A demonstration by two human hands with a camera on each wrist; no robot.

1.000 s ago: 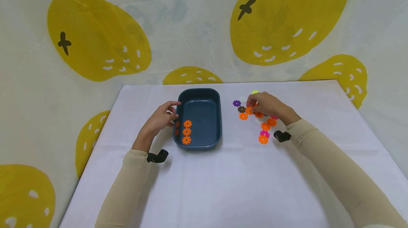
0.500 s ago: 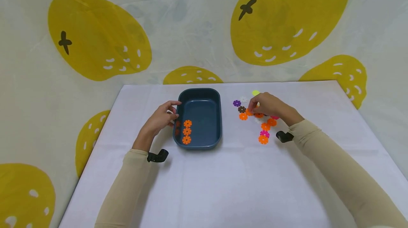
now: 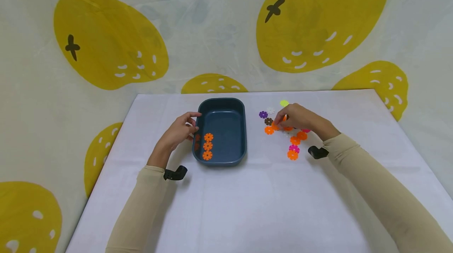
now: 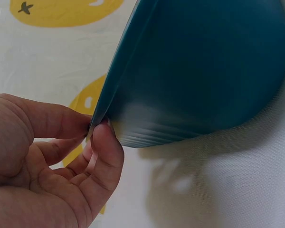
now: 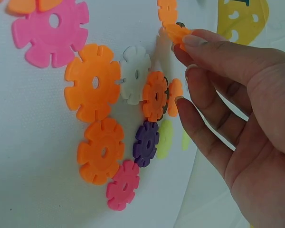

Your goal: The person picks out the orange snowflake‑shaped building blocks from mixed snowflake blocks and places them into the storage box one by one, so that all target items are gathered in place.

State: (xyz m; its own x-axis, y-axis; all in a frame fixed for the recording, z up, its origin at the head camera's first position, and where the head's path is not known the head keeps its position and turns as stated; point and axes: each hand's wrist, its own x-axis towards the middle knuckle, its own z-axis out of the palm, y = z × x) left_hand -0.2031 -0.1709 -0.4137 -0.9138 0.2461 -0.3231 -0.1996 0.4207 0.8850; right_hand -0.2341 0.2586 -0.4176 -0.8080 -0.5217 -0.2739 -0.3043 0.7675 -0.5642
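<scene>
My left hand (image 3: 178, 131) pinches the left rim of a dark blue rectangular tray (image 3: 228, 137); in the left wrist view the thumb and fingers (image 4: 108, 147) meet at its edge. Inside the tray, three orange notched discs (image 3: 207, 146) lie in a column along the left side. To the right of the tray, my right hand (image 3: 299, 117) is over a loose group of such discs. Between its thumb and index finger it pinches an orange notched disc (image 5: 177, 34), seen tilted in the right wrist view. Another orange disc (image 5: 167, 12) lies just beyond it.
Around the right hand are purple (image 3: 263, 114), brown (image 3: 269, 121), yellow (image 3: 284, 103) and pink discs (image 3: 294, 149), plus white and more orange ones. They lie on a white cloth-covered table (image 3: 226, 206). A fruit-patterned curtain (image 3: 212, 29) hangs behind the table.
The orange disc in the right fingers has shifted slightly left and nearer, and the orange disc beside it has moved a little too. The left hand and tray have stayed in place.
</scene>
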